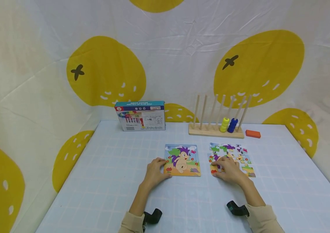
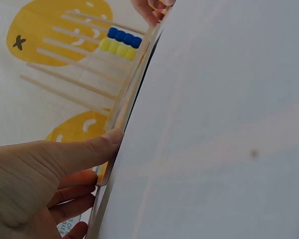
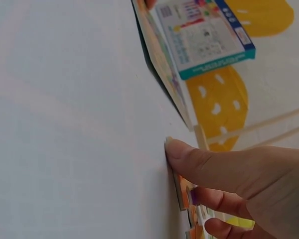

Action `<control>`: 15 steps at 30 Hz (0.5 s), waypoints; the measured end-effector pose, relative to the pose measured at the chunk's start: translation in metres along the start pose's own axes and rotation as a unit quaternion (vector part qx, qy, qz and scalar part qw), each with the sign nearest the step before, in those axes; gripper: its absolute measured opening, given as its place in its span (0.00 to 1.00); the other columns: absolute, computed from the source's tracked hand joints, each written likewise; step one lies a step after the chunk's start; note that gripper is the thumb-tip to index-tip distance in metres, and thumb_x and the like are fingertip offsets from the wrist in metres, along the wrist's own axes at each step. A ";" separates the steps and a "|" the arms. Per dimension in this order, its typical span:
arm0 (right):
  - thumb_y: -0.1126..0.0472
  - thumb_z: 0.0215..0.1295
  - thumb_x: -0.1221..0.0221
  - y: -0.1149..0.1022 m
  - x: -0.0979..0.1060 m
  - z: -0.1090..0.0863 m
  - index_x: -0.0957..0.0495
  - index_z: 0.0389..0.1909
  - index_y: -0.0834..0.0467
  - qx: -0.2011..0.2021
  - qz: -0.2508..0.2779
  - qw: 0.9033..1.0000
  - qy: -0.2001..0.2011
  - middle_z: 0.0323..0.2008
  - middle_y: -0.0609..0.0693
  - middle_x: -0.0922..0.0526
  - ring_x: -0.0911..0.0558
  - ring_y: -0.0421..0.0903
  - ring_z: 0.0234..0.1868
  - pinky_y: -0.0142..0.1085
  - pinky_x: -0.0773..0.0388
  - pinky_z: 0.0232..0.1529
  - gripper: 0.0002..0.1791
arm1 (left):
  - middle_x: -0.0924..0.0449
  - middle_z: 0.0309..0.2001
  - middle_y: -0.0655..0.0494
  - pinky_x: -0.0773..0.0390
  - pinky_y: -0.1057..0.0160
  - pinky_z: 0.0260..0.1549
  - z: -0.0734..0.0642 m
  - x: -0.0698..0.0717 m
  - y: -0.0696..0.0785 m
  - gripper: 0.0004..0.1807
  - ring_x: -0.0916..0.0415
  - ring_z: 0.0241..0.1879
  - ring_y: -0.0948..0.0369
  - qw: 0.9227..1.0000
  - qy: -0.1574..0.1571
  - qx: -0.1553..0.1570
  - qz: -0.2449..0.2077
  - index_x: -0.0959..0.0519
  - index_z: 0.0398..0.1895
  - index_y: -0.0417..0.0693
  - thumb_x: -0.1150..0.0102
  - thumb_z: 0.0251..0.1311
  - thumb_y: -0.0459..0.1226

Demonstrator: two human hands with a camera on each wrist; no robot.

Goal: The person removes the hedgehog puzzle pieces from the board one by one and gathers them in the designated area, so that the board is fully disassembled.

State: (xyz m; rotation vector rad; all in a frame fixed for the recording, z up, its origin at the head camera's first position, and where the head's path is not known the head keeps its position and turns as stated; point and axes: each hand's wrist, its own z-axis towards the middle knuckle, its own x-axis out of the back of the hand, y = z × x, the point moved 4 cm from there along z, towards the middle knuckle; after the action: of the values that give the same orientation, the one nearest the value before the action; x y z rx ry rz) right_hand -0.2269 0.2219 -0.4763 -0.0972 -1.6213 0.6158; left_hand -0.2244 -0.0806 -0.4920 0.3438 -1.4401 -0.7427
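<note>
A square picture puzzle (image 1: 182, 160) of a purple-haired hedgehog lies whole on the table. My left hand (image 1: 154, 170) holds it by its near left corner, thumb along the near edge and fingers at the left side. The left wrist view shows the thumb (image 2: 102, 147) against that edge. To the right lie loose puzzle pieces (image 1: 247, 170) with the same picture, loosely laid out with gaps. My right hand (image 1: 229, 170) reaches over them and pinches an orange-edged corner piece (image 3: 181, 191) between thumb and index finger. The hand hides several pieces.
Behind the puzzles stands a wooden peg rack (image 1: 200, 130) with yellow beads (image 1: 224, 124) and blue beads (image 1: 233, 125) on two pegs. An orange block (image 1: 253, 134) lies right of it. A toy box (image 1: 141, 116) stands at the back left, against a patterned cloth.
</note>
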 end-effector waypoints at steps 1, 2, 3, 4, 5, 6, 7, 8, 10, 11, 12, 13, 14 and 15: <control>0.54 0.53 0.32 0.000 0.000 0.000 0.18 0.46 0.54 0.000 0.000 1.000 0.000 0.49 0.61 0.24 0.32 0.63 0.51 0.60 0.39 0.45 0.19 | 0.24 0.50 0.44 0.33 0.46 0.52 0.000 0.000 0.000 0.32 0.29 0.52 0.49 1.000 0.000 0.000 0.001 0.22 0.51 0.34 0.26 0.42 0.43; 0.54 0.53 0.33 0.000 0.000 0.000 0.18 0.46 0.54 0.000 -0.002 1.000 0.000 0.49 0.61 0.25 0.32 0.63 0.51 0.60 0.40 0.45 0.19 | 0.24 0.50 0.44 0.33 0.46 0.52 -0.001 0.000 0.000 0.33 0.29 0.52 0.48 1.000 0.001 -0.002 0.002 0.22 0.51 0.34 0.26 0.42 0.43; 0.55 0.53 0.32 0.000 0.000 0.000 0.18 0.46 0.54 0.000 -0.002 1.000 0.001 0.49 0.61 0.25 0.32 0.63 0.51 0.60 0.40 0.45 0.19 | 0.24 0.50 0.44 0.33 0.46 0.52 -0.001 0.000 0.000 0.32 0.29 0.53 0.49 1.000 0.002 -0.001 0.003 0.22 0.51 0.34 0.26 0.42 0.43; 0.55 0.53 0.32 0.000 0.000 0.000 0.18 0.46 0.54 0.000 -0.003 1.000 0.002 0.49 0.61 0.24 0.32 0.63 0.51 0.60 0.40 0.45 0.19 | 0.24 0.51 0.44 0.33 0.46 0.52 -0.001 0.000 0.001 0.33 0.29 0.53 0.48 1.000 0.002 -0.002 0.004 0.22 0.51 0.34 0.26 0.42 0.43; 0.55 0.53 0.32 0.000 0.000 0.000 0.18 0.46 0.54 0.001 -0.003 1.000 0.003 0.49 0.61 0.24 0.32 0.63 0.51 0.59 0.40 0.45 0.19 | 0.24 0.51 0.44 0.33 0.46 0.53 -0.002 0.000 0.001 0.32 0.30 0.53 0.48 1.000 0.001 -0.002 0.004 0.22 0.51 0.34 0.26 0.43 0.43; 0.55 0.53 0.32 0.000 -0.001 0.000 0.18 0.47 0.54 0.002 -0.004 1.000 0.006 0.48 0.61 0.24 0.32 0.63 0.52 0.59 0.39 0.44 0.19 | 0.24 0.51 0.44 0.33 0.46 0.53 -0.002 0.001 0.001 0.32 0.30 0.53 0.48 1.000 0.002 -0.002 0.005 0.22 0.51 0.33 0.26 0.43 0.44; 0.54 0.53 0.32 0.000 -0.001 0.000 0.18 0.47 0.54 0.005 -0.005 1.000 0.010 0.48 0.61 0.24 0.32 0.63 0.52 0.58 0.39 0.44 0.19 | 0.24 0.51 0.44 0.33 0.46 0.53 -0.002 0.001 0.001 0.32 0.30 0.53 0.48 1.000 0.003 -0.003 0.005 0.22 0.51 0.33 0.26 0.43 0.44; 0.54 0.52 0.32 0.000 -0.001 0.000 0.19 0.47 0.54 0.007 -0.006 1.000 0.015 0.48 0.60 0.24 0.32 0.63 0.52 0.58 0.40 0.44 0.20 | 0.24 0.51 0.44 0.33 0.46 0.52 -0.002 0.001 0.001 0.33 0.30 0.53 0.48 1.000 0.005 -0.005 0.005 0.22 0.51 0.33 0.26 0.43 0.44; 0.53 0.52 0.32 0.002 -0.001 -0.001 0.19 0.48 0.55 0.011 -0.002 1.000 0.028 0.47 0.59 0.24 0.32 0.62 0.52 0.58 0.39 0.44 0.21 | 0.24 0.51 0.44 0.33 0.46 0.52 -0.002 0.001 0.000 0.32 0.30 0.53 0.48 1.000 0.007 -0.010 0.000 0.22 0.51 0.34 0.26 0.43 0.44; 0.52 0.51 0.31 0.003 -0.001 -0.001 0.19 0.48 0.56 0.013 0.001 0.999 0.035 0.46 0.58 0.23 0.31 0.62 0.52 0.59 0.39 0.45 0.22 | 0.24 0.51 0.44 0.33 0.45 0.53 -0.003 0.002 0.000 0.32 0.29 0.53 0.48 1.000 0.010 -0.013 -0.006 0.22 0.51 0.34 0.26 0.42 0.43; 0.51 0.51 0.31 0.004 -0.001 -0.002 0.19 0.48 0.56 0.013 0.003 0.999 0.043 0.45 0.57 0.23 0.30 0.60 0.51 0.58 0.38 0.45 0.23 | 0.24 0.51 0.44 0.34 0.44 0.53 -0.003 0.002 -0.001 0.32 0.29 0.54 0.48 1.000 0.012 -0.015 -0.016 0.22 0.51 0.34 0.26 0.43 0.43; 0.50 0.51 0.31 0.005 0.000 -0.002 0.20 0.48 0.57 0.018 0.005 0.999 0.050 0.44 0.56 0.23 0.29 0.59 0.49 0.58 0.37 0.44 0.24 | 0.24 0.51 0.43 0.34 0.43 0.53 -0.004 0.002 -0.002 0.32 0.29 0.54 0.47 0.999 0.013 -0.018 -0.026 0.22 0.51 0.34 0.27 0.43 0.43; 0.50 0.51 0.31 0.007 0.001 -0.003 0.20 0.48 0.57 0.017 0.007 0.998 0.057 0.43 0.55 0.23 0.28 0.57 0.47 0.58 0.35 0.44 0.25 | 0.24 0.52 0.43 0.34 0.43 0.54 -0.004 0.003 -0.003 0.31 0.30 0.54 0.47 0.999 0.013 -0.017 -0.039 0.22 0.51 0.35 0.28 0.44 0.43; 0.49 0.51 0.32 0.009 0.003 -0.004 0.20 0.49 0.58 0.017 0.012 0.998 0.062 0.42 0.54 0.23 0.28 0.56 0.45 0.55 0.34 0.42 0.25 | 0.24 0.52 0.43 0.35 0.42 0.56 -0.005 0.003 -0.004 0.30 0.30 0.55 0.46 0.998 0.012 -0.014 -0.055 0.23 0.51 0.35 0.28 0.46 0.43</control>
State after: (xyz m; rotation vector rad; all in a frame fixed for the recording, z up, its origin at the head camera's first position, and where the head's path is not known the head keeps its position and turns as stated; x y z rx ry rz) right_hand -0.2258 0.2320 -0.4773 -0.1284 -1.4917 0.6432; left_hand -0.2203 -0.0870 -0.4930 0.4120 -1.3951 -0.8442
